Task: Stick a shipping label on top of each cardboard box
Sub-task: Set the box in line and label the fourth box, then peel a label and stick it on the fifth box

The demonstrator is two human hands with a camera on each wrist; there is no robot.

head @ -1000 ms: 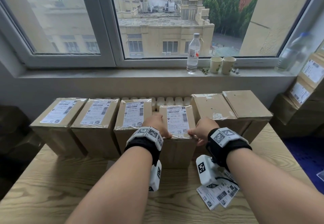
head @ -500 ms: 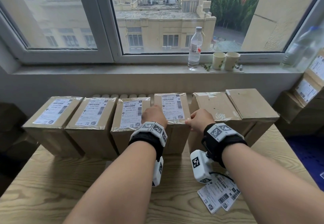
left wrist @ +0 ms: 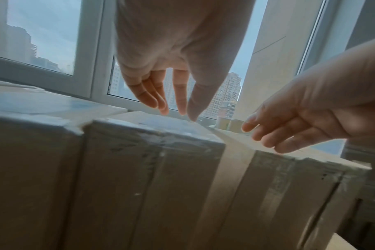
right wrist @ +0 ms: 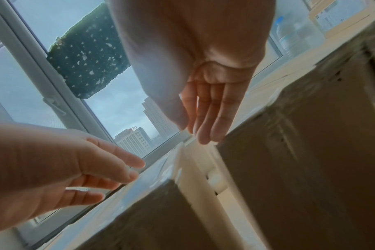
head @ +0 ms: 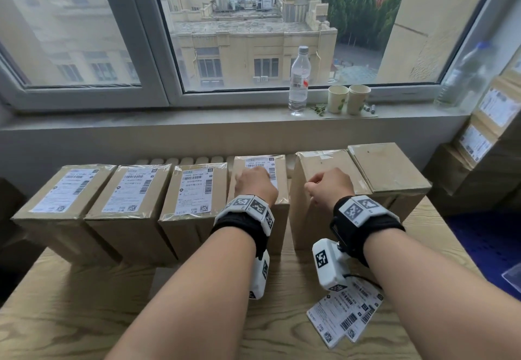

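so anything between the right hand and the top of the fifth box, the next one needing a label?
Nothing visible. The right hand is over the fifth box, whose top is bare apart from tape. The spare labels lie on the table behind.

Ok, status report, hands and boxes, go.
Left hand open, over fourth box, labelled. Right hand open, empty, over fifth box, unlabelled, like the sixth box. Spare labels on table. Nothing blocking.

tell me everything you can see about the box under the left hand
The fourth box from the left in the row is brown cardboard, upright on the wooden table, wrapped in shiny clear tape. A white shipping label with barcodes lies on its top. The left hand rests over the label, fingers extended down to the top. It stands close beside the labelled box on its left; a gap separates it from the unlabelled one on its right.
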